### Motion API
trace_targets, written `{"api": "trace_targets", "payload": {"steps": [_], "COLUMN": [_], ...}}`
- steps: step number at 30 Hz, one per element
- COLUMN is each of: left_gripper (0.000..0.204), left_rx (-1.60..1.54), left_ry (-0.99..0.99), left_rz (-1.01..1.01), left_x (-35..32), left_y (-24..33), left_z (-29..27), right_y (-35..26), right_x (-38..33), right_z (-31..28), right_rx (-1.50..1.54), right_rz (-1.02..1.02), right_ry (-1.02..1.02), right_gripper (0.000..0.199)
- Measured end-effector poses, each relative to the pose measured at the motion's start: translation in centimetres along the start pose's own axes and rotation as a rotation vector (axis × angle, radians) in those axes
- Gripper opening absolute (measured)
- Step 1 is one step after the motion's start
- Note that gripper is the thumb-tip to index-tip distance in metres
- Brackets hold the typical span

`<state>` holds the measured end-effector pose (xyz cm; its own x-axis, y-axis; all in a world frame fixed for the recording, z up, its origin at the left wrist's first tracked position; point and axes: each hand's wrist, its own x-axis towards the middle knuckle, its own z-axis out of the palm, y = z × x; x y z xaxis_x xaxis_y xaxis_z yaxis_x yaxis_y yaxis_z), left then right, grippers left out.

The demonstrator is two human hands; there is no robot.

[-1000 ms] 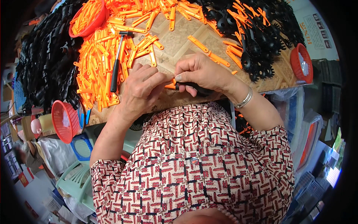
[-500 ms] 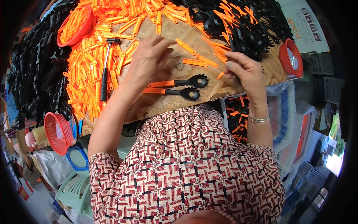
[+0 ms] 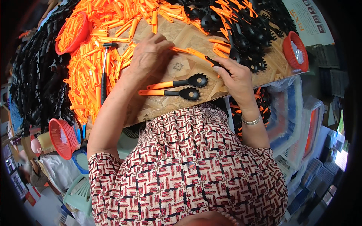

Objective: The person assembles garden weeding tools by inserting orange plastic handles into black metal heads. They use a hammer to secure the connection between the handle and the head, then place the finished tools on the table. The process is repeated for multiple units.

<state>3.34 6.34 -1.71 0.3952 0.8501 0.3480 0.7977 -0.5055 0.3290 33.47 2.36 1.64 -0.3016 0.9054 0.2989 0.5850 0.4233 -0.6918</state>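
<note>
My left hand [image 3: 151, 54] bends over the table, its fingers closed around the end of an orange handle piece [image 3: 179, 49]. Another orange handle piece [image 3: 197, 54] lies in line between the hands. My right hand [image 3: 236, 77] pinches a slim black part [image 3: 218, 65], its tip close to that orange piece; whether they touch I cannot tell. Nearer me lie two black slotted pasta servers with orange handles, an upper one [image 3: 180, 83] and a lower one [image 3: 177, 93], side by side with their heads to the right.
Loose orange handles [image 3: 88, 83] are heaped at left, around a hammer [image 3: 105, 71]. A red basket [image 3: 87, 32] holds more. Black strips [image 3: 37, 75] pile up far left, black utensils [image 3: 245, 41] at back right. Red baskets stand at the table's right [image 3: 304, 62] and left [image 3: 68, 150] edges.
My right hand has moved left and now shows a black part in its fingers. My left hand has lowered onto an orange handle piece. The orange pieces between them have shifted slightly.
</note>
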Motion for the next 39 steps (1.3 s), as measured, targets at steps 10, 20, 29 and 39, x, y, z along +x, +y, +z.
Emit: {"api": "trace_targets", "payload": {"steps": [10,20,29,39], "left_gripper": [0.037,0.027,0.016,0.016], "left_rx": [0.214,0.320,-1.165,-1.313], "left_ry": [0.181,-0.079,0.007,-0.236], "left_rz": [-0.125,0.149,-0.508,-0.736], "left_x": [-0.4,4.4,1.9,0.2], "left_y": [-1.4,0.9,3.3,3.3], "left_z": [-2.0,0.0,-0.7,-0.8], "right_y": [-0.2,0.1,0.2,0.3], "right_x": [1.7,1.4,1.4,1.4], "right_z": [3.4,3.7,4.3,4.4], "right_rx": [-0.451,-0.337,-0.238,-0.248], "right_rz": [-0.202,-0.201,-0.174,-0.207], "right_ry": [-0.029,0.011,-0.029,-0.037], "right_gripper": [0.024,0.023,0.016,0.017]}}
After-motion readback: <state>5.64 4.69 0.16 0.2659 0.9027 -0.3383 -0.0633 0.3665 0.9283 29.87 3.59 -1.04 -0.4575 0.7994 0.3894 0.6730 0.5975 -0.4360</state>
